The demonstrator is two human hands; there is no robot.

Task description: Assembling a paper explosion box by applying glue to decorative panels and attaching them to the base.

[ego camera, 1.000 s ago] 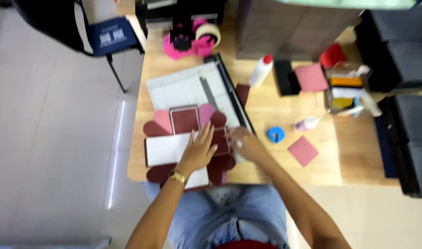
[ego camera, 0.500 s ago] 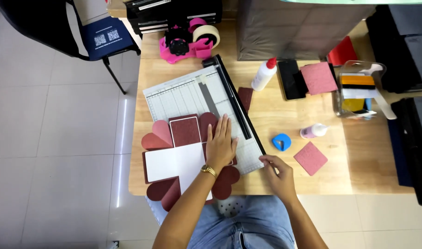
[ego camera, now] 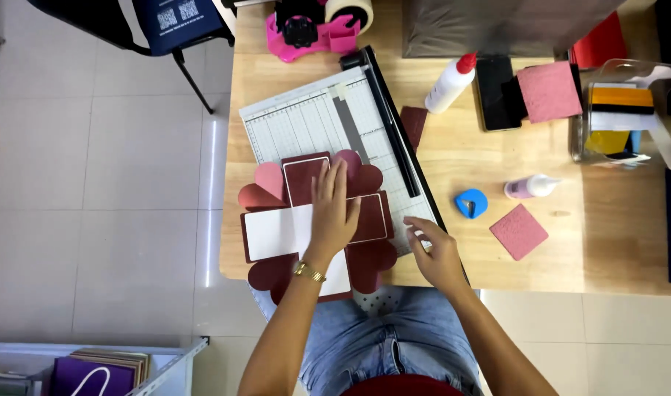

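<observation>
While the left hand (ego camera: pixel 332 213) is pressed flat, fingers open, on the maroon heart-flapped card (ego camera: pixel 313 220) at the bench's near edge, the right hand (ego camera: pixel 437 253), loosely curled and empty, is rested just right of it on the paper trimmer (ego camera: pixel 335 132).

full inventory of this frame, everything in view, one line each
paper craft piece: 1, maroon with white panels and heart flaps, front edge of table
paper trimmer: 1, white grid, black blade arm, behind the craft piece
tape dispenser: 1, pink, far edge
glue bottle: 1, white, red cap, lying right of trimmer
small bottle: 1, pale purple, lying centre-right
blue piece: 1, small, beside the small bottle
pink squares: 2, one near front, one far right
phone: 1, black
clear box: 1, right edge
table: 1, wooden
chair: 1, dark, top left
left hand: flat on the craft piece
right hand: at the trimmer's near corner
</observation>
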